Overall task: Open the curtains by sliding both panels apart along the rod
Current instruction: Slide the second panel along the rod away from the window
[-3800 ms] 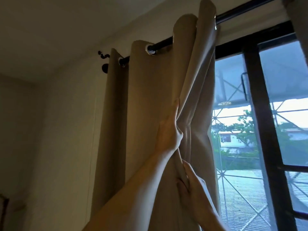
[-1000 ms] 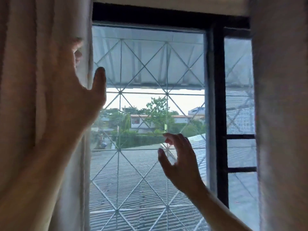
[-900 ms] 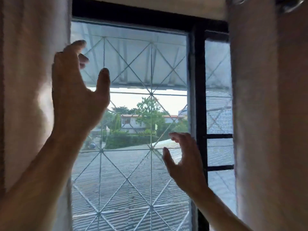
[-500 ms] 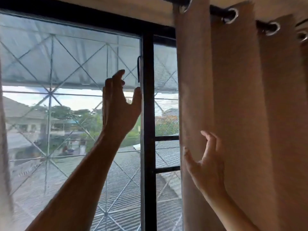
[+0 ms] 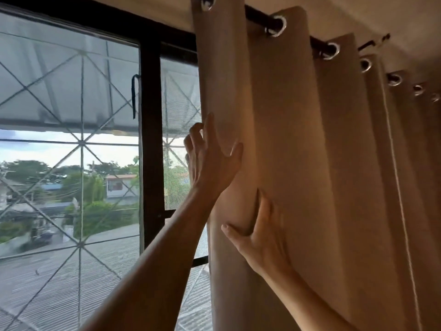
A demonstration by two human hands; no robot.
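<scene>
The beige right curtain panel [image 5: 298, 139] hangs in folds from metal grommets [image 5: 276, 26] on a black rod [image 5: 257, 15] at the upper right. My left hand [image 5: 210, 163] is on the panel's leading edge, with fingers curled around the edge and the thumb on the front. Lower down, my right hand [image 5: 262, 240] pinches the first fold, thumb in front and fingers tucked into the crease. The left curtain panel is out of view.
The uncovered window fills the left half, with a dark vertical frame post [image 5: 150, 139] and a diamond grille [image 5: 81, 144] behind the glass. A window handle [image 5: 134, 91] sticks out by the post. Ceiling and wall lie above the rod.
The view has swung from the left panel to the right one. Both hands moved right across the window, from open in the air to holding the right panel's leading fold.
</scene>
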